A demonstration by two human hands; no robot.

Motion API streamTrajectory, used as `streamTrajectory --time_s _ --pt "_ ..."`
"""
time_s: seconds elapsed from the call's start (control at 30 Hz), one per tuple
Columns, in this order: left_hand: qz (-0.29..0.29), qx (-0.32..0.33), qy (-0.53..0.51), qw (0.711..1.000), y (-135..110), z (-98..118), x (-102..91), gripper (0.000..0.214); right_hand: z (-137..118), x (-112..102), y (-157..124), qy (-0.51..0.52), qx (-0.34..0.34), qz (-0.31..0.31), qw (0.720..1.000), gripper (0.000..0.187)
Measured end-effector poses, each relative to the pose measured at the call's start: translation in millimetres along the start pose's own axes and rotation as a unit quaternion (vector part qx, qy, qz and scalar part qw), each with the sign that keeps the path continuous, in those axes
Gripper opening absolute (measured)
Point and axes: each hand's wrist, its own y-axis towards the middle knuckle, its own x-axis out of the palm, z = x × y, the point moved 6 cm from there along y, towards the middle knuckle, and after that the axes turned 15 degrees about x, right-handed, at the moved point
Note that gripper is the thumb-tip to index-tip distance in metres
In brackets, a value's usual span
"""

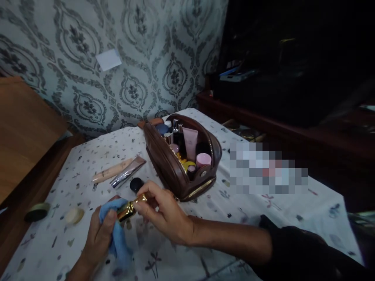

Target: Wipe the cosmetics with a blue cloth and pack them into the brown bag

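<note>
Wiping, seemingly, left fingers [110, 219] grip a gold tube [125, 211] through cloth [120, 242], right fingers [151, 188] its two-o'clock end; next strokes need steadiness.

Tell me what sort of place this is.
Probably a room in a home, judging by the ornate patterned wallpaper, the printed tablecloth and the open brown bag filled with what look like cosmetics.
</note>
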Motion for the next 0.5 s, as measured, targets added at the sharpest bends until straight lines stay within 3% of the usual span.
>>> streamTrajectory --time_s 0.13,0.27,0.4,0.5 --pt "0.086 -0.053 0.035 0.994 -2 15 1.6 0.051 -27 -13 -15 -0.055 -0.07 0.01 0.996 0.02" --pt "0.075 -0.049 0.071 0.993 7 44 12.5 0.051 -44 -30 -27 -0.07 -0.108 0.015 0.992 0.016" --pt "0.014 0.042 -0.035 0.998 19 75 28.6 0.049 -47 -44 -32 -0.025 -0.079 0.014 0.996 0.017" --pt "0.017 0.182 -0.046 0.982 25 94 24.7 0.03 -47 -49 -36 0.028 -0.045 -0.006 0.999 0.017"
